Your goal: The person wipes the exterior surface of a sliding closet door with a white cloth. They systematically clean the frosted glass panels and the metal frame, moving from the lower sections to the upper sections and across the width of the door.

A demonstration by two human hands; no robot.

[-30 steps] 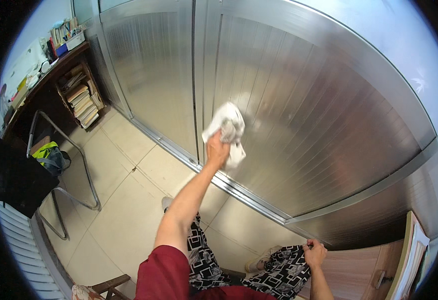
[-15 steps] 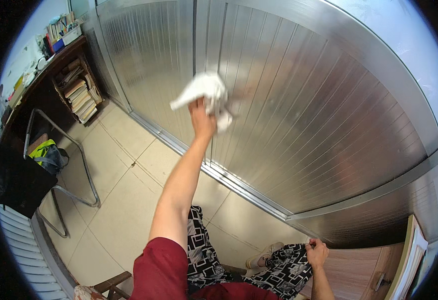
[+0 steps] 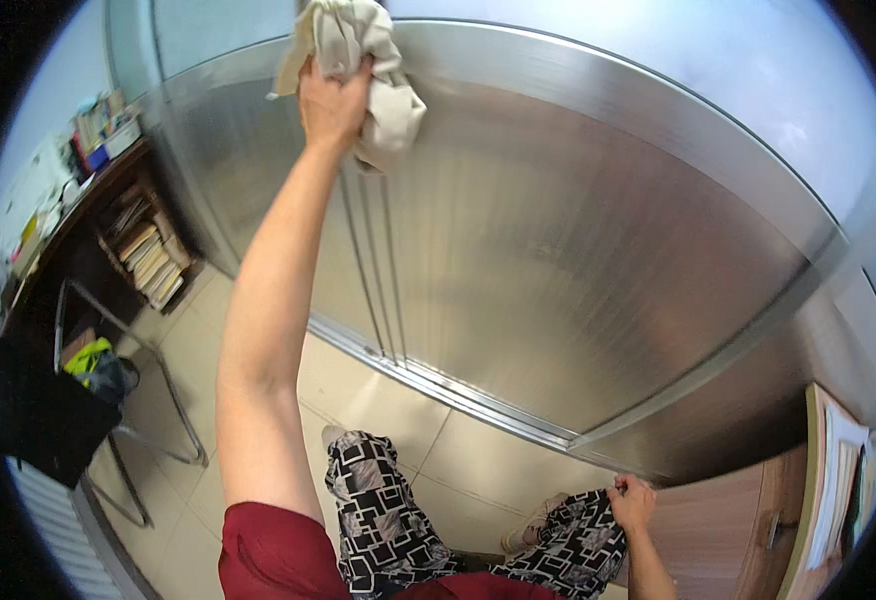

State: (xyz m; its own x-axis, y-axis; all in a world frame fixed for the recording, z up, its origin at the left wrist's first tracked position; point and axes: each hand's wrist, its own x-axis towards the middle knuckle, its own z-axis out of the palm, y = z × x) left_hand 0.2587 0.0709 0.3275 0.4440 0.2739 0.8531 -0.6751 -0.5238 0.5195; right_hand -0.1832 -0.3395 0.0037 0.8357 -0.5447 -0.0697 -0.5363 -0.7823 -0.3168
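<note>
From my end I see the left hand (image 3: 333, 105) reaching up and far, fingers curled closed around a bunched off-white cloth (image 3: 394, 115). The cloth spills out past both sides of the hand and covers part of the upper rail of a silvery ribbed partition (image 3: 538, 250); I can't tell how firmly it presses there. The right hand (image 3: 634, 503) sits low and near, its fingers bent at the knee of the black-and-white patterned trousers (image 3: 383, 500); I can't tell whether it pinches the fabric.

Below the cloth, a metal track (image 3: 448, 388) runs along the partition's foot, beside the pale tiled floor (image 3: 458, 455). Near on the right, just beyond the right hand, I have a wooden cabinet (image 3: 703, 520), with upright folders and papers (image 3: 836, 480) at its right end. To the left, a metal-framed chair (image 3: 186, 410) stands by a yellow-green and grey bag (image 3: 108, 372). Far left, a dark worktop (image 3: 86, 196) carries a white box (image 3: 122, 138), with stacked papers (image 3: 153, 265) shelved underneath.
</note>
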